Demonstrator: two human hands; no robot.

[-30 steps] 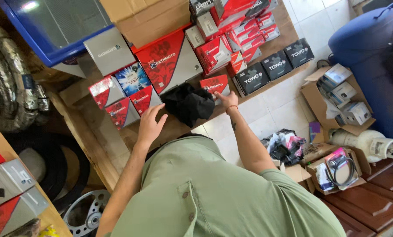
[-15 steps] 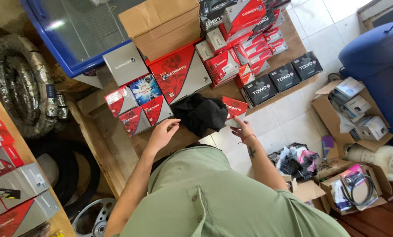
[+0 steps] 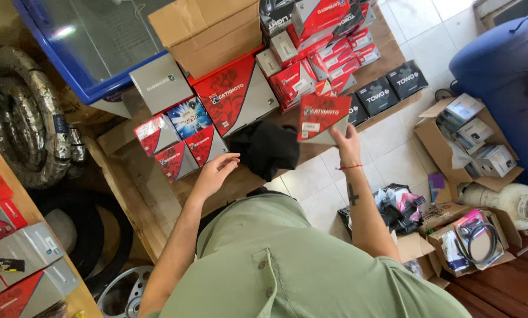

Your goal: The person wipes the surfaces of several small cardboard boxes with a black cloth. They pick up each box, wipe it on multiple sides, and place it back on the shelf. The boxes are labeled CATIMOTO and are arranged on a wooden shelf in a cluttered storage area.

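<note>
My right hand (image 3: 348, 141) holds up a flat red and grey box (image 3: 323, 118) above the wooden bench (image 3: 128, 182), fingers gripping its lower edge. My left hand (image 3: 215, 171) hovers open just left of a crumpled black cloth (image 3: 268, 147) that lies on the bench. Small red boxes (image 3: 181, 147) and one blue box (image 3: 188, 115) stand close beyond the left hand. A large red and grey box (image 3: 234, 94) leans behind the cloth.
Stacked red boxes (image 3: 311, 65) and black boxes (image 3: 381, 94) fill the bench's far end. A cardboard carton (image 3: 211, 32) and a blue-framed glass case (image 3: 81, 41) stand behind. Tyres (image 3: 22, 112) lean at left. Open cartons (image 3: 470, 141), a blue drum (image 3: 499, 65) sit on the tiled floor.
My right hand has picked the flat red and grey box off the bench and lifted it. My left hand has drawn back from the cloth and opened.
</note>
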